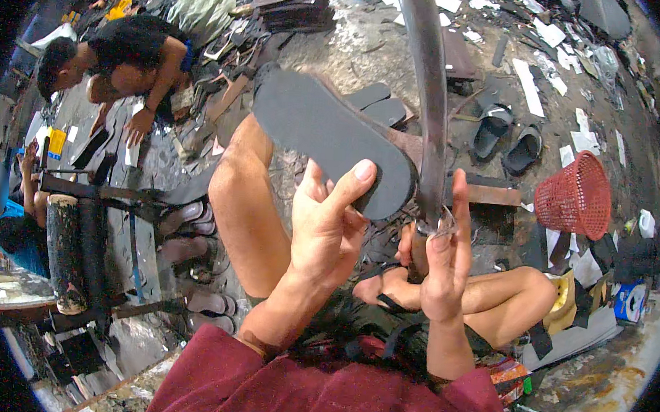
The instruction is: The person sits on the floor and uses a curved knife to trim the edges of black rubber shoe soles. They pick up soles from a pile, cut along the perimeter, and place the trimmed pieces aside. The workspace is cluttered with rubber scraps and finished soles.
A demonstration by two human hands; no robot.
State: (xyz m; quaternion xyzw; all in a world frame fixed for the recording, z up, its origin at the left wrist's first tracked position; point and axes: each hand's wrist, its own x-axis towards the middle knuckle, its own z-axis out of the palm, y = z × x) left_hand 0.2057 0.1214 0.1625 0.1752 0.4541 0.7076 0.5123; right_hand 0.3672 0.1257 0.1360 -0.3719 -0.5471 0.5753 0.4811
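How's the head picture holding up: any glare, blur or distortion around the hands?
Head view: the grey shoe sole in the left hand shows fairly crisp, without harsh glare; corners go black and the rim looks grainy and softer; straight edges bend toward the rim, so I can't tell how curved the dark metal bar beside the right hand really is.

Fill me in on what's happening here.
A person in a maroon shirt grips a grey sole by its near end with the left hand, thumb on top. The right hand is at the lower end of a dark bar; whether it grips anything is unclear. Dark sandals and a red basket are off to the right. Another person bends forward at left.
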